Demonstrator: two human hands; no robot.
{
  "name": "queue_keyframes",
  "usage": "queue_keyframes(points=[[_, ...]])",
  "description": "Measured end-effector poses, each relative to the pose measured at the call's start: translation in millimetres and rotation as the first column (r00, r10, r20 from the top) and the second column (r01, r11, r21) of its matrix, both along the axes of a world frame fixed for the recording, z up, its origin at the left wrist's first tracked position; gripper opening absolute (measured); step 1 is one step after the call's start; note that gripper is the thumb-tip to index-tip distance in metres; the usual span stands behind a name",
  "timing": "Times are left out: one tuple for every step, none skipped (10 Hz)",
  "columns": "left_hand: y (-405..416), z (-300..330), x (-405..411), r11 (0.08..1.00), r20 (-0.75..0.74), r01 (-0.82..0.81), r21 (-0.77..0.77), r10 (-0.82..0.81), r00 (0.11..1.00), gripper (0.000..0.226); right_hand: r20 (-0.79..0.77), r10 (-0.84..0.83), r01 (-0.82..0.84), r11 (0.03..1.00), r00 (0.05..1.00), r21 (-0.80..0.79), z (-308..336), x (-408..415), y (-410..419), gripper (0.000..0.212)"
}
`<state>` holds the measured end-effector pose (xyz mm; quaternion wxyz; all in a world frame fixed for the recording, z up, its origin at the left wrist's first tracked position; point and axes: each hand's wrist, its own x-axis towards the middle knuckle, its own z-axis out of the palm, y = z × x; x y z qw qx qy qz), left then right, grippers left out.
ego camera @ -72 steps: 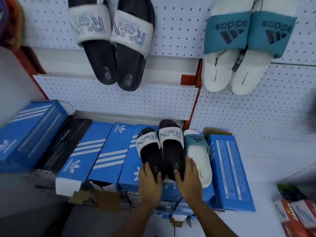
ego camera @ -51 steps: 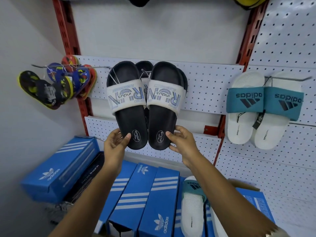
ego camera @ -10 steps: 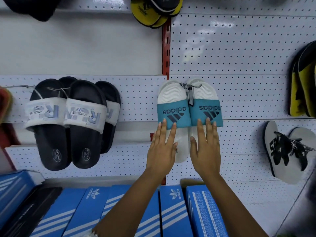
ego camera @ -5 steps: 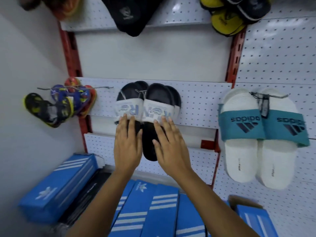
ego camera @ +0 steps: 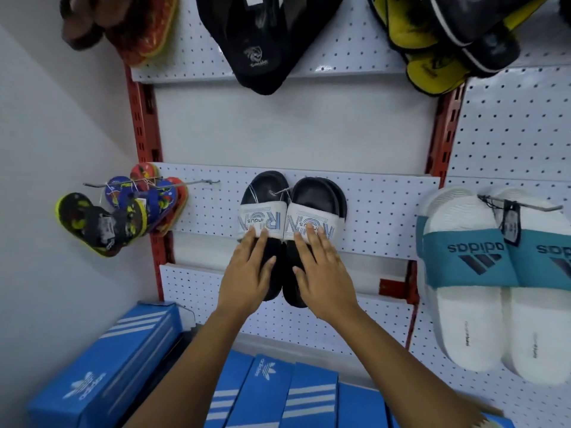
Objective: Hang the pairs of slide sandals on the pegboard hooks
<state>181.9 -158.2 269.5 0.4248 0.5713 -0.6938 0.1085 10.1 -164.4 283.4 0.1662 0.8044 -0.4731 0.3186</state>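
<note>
I see the white pegboard (ego camera: 386, 208) filling the wall ahead, red uprights at its edges; below it a row of blue shoe boxes (ego camera: 272, 393); to the right a white pair with teal straps (ego camera: 500, 273) hanging from a hook. At the centre, the black slide sandals with white straps (ego camera: 290, 223) hang toes up on the middle panel, side by side and touching, another dark sandal showing behind the right one. My left hand (ego camera: 250, 273) lies flat on the left sandal, fingers spread and extended, tips reaching the strap's lower edge; my right hand (ego camera: 321, 273) lies flat on the right sandal the same way; neither hand is curled around anything, both simply pressing open-palmed against the soles. Further left, small multicoloured sandals (ego camera: 123, 214) crowd a wire hook.
</note>
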Motion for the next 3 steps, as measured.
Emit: queue_keyframes(points=[[8,5,-6,1.000,-0.012,-0.026,0.007,0.026,1.000,0.059,-0.001,0.016,-0.016,0.999,1.000,0.036,8,-8,11,0.057],[17,8,-21,0.997,-0.006,-0.022,-0.069,0.021,1.000,0.060,0.037,-0.025,0.028,0.996,0.999,-0.088,13,-23,31,0.053],[27,21,-43,0.991,0.030,-0.005,-0.137,0.009,1.000,0.062,0.088,-0.021,0.044,0.963,0.996,-0.264,25,-37,58,0.050]])
